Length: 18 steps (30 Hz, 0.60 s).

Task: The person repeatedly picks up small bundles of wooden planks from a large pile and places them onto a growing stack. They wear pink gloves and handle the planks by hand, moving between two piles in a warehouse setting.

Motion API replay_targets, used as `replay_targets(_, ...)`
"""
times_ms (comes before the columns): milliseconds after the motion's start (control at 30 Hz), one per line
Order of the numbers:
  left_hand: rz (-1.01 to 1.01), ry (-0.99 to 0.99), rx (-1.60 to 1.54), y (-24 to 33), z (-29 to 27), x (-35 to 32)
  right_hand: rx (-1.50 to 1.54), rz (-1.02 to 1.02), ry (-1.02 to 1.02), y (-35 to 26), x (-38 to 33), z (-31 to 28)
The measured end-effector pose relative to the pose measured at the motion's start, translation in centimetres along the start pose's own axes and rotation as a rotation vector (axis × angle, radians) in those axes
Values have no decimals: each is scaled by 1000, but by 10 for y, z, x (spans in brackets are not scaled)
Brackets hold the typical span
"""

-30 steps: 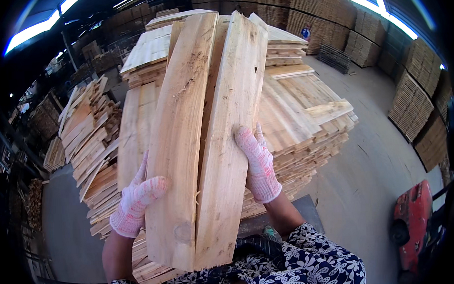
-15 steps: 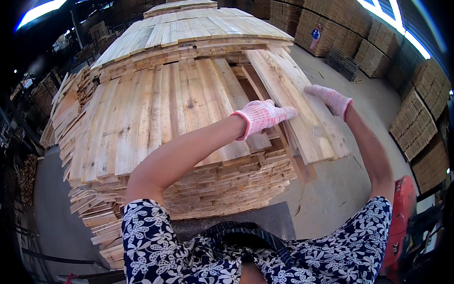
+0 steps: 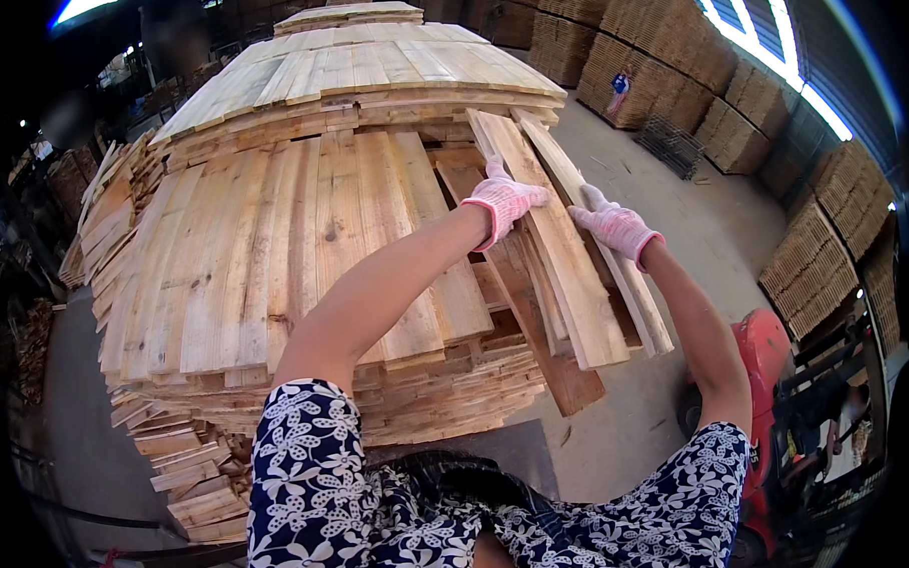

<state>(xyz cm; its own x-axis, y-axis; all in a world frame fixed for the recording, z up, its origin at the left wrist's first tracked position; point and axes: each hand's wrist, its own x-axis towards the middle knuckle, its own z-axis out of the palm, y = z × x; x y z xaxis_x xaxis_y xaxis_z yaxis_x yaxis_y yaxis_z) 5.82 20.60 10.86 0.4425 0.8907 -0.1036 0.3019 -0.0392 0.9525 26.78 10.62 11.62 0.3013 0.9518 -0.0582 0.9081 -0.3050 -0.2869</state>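
Both my hands wear pink-and-white knit gloves. My left hand (image 3: 504,199) lies flat on a long pale wooden plank (image 3: 559,270) at the right side of a big stack of planks (image 3: 303,249). My right hand (image 3: 613,225) rests on a narrower plank (image 3: 635,298) lying right beside the first one. Both planks run slantwise and stick out past the stack's near edge. Neither hand is curled around a board; the fingers press on top.
A higher layer of planks (image 3: 367,72) rises behind. More uneven board piles (image 3: 102,221) stand to the left. Stacked pallets (image 3: 814,261) line the right wall. A red machine (image 3: 767,353) sits at the lower right on the concrete floor (image 3: 713,225).
A second ago I held two boards upright in front of me. They now lie flat on the right side of the stack, and both hands have reached forward onto them.
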Motion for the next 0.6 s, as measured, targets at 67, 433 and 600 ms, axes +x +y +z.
replay_targets(67,52,-39,-233,4,-16,-9,117,-50,40,20,4,-12)
replay_targets(433,170,129,-233,-28,-222,-123,-6,79,134,-11,73,13)
replay_targets(600,46,276,123,-81,-344,-166,17,-20,143,-1,76,10)
